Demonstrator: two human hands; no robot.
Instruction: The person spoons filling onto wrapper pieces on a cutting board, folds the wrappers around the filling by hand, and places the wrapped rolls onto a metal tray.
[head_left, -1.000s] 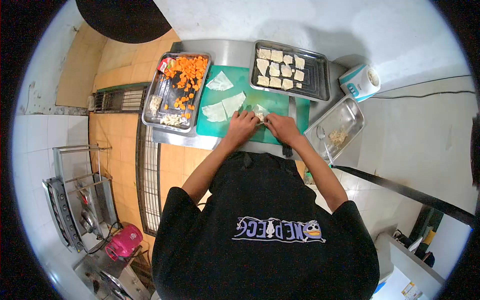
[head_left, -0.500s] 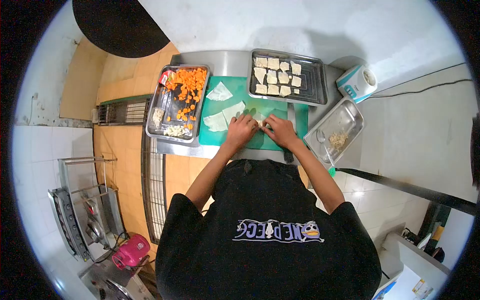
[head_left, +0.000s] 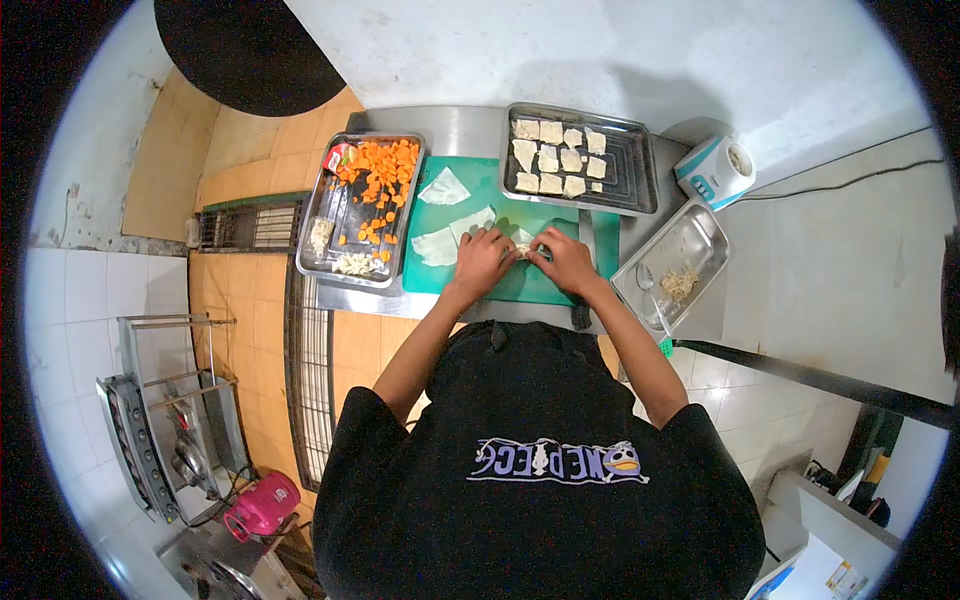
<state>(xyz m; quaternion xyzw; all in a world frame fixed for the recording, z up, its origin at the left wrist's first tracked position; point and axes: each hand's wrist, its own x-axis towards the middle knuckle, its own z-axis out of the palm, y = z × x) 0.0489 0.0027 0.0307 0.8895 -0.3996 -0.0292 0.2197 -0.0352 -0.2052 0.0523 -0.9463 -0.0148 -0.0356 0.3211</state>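
Note:
Both my hands are over the green cutting board (head_left: pixel 530 285), working on a small wrapper with pale filling (head_left: pixel 522 245). My left hand (head_left: pixel 484 258) has its fingers curled at the wrapper's left side, and my right hand (head_left: pixel 562 262) pinches its right side. The fingers partly hide the piece. Just left of my left hand lie cut white wrapper sheets (head_left: pixel 434 247), with another sheet (head_left: pixel 444 187) farther back. A knife (head_left: pixel 586 225) lies on the board beyond my right hand, its dark handle towards me.
At left stands a metal tray (head_left: pixel 345 272) with chopped carrots (head_left: pixel 385 165) and pale chopped pieces. A rear tray (head_left: pixel 630 165) holds several folded pale pieces. On the right are a metal pan (head_left: pixel 712 240) with shredded filling (head_left: pixel 680 283) and a spoon, and a white-blue roll pack (head_left: pixel 715 172).
The fingers of both hands have shifted slightly around the wrapper, and more of its pale surface shows between them. The whole view has moved a little.

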